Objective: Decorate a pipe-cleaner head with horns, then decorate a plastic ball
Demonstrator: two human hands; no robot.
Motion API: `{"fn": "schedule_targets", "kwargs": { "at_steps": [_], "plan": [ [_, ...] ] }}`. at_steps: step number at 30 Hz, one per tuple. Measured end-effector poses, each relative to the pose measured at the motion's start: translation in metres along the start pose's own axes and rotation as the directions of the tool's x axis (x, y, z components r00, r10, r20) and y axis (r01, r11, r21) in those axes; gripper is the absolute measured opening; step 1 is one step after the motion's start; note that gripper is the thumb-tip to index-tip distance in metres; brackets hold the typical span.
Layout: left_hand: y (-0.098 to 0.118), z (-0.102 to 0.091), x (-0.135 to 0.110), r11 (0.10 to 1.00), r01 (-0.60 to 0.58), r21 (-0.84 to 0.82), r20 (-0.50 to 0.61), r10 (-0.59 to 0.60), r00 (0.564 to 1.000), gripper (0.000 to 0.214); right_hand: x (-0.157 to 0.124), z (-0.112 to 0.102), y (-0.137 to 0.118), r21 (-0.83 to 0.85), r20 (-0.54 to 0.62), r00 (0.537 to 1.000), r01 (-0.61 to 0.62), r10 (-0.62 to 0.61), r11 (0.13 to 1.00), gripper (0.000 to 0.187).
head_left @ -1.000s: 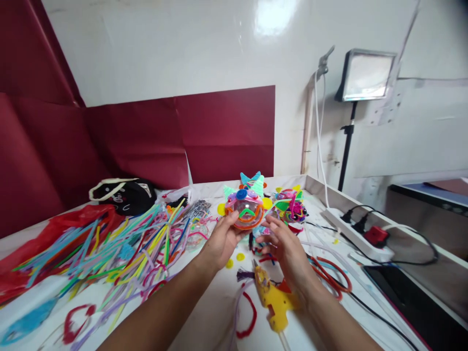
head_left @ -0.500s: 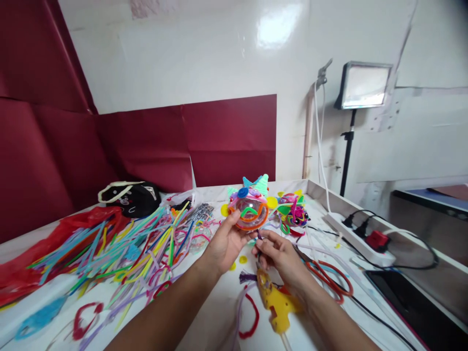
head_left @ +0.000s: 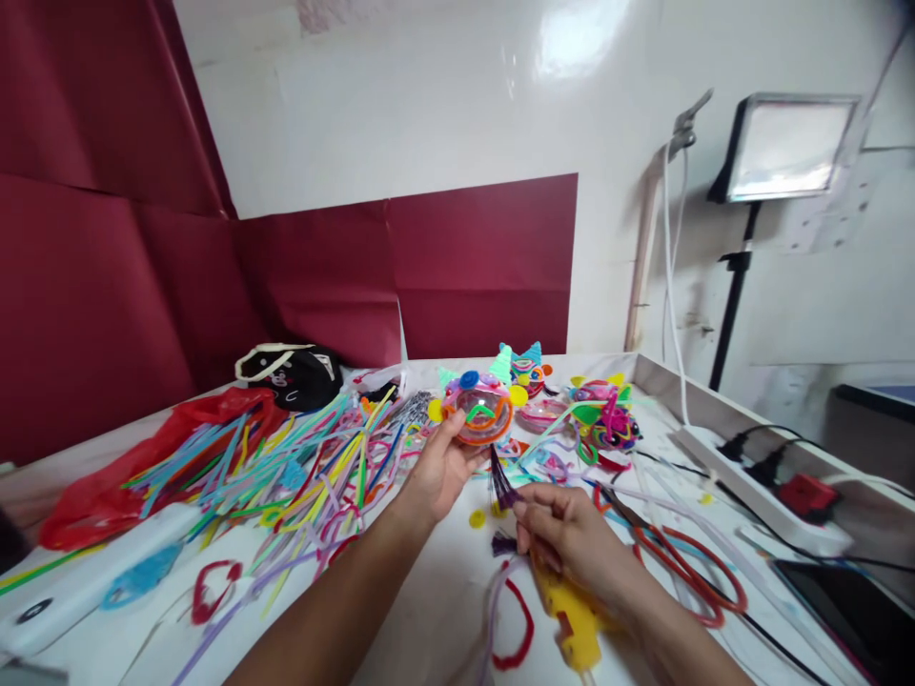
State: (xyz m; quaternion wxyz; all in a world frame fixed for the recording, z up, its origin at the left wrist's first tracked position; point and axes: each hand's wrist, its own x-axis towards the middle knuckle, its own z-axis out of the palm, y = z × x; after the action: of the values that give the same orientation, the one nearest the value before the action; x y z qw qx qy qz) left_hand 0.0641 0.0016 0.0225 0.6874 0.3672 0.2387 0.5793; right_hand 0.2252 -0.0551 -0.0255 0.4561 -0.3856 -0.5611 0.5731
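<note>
A clear round craft ornament, trimmed with an orange pipe cleaner, a green zigzag, yellow discs and pale green points, is held up by my left hand, thumb on its front. From its underside hangs a dark purple tassel of thin strands. My right hand pinches the lower end of those strands. Below my right hand lies a yellow glue gun, partly covered by it. Another purple tuft rests on the table beside the right fingers.
Many coloured pipe cleaners spread over the left side, by a red plastic bag. Orange-handled scissors, a white power strip and a black phone lie right. Other decorated ornaments stand behind. A red pipe cleaner lies in front.
My right hand has moved down and away from the ornament, and the purple strands now show stretched between them. The whole view has swung left.
</note>
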Motion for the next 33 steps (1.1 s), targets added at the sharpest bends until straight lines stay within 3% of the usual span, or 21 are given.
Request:
{"fn": "schedule_targets", "kwargs": {
  "at_steps": [6, 18, 33],
  "plan": [
    [0.0, -0.014, 0.003, 0.999, 0.007, -0.04, -0.048, -0.009, 0.999, 0.023, -0.003, 0.003, 0.002, -0.081, 0.03, 0.999, -0.042, 0.044, 0.996, 0.047],
    [0.001, -0.044, 0.015, 0.997, -0.041, -0.068, -0.052, 0.037, 0.998, 0.029, -0.005, 0.004, 0.002, -0.143, 0.027, 0.998, -0.059, 0.064, 0.988, 0.048],
    [-0.002, -0.049, 0.016, 0.996, 0.028, -0.085, -0.037, -0.032, 0.999, 0.038, -0.007, 0.005, 0.003, -0.165, 0.036, 0.994, -0.1, 0.108, 0.981, 0.049]
  ]
}}
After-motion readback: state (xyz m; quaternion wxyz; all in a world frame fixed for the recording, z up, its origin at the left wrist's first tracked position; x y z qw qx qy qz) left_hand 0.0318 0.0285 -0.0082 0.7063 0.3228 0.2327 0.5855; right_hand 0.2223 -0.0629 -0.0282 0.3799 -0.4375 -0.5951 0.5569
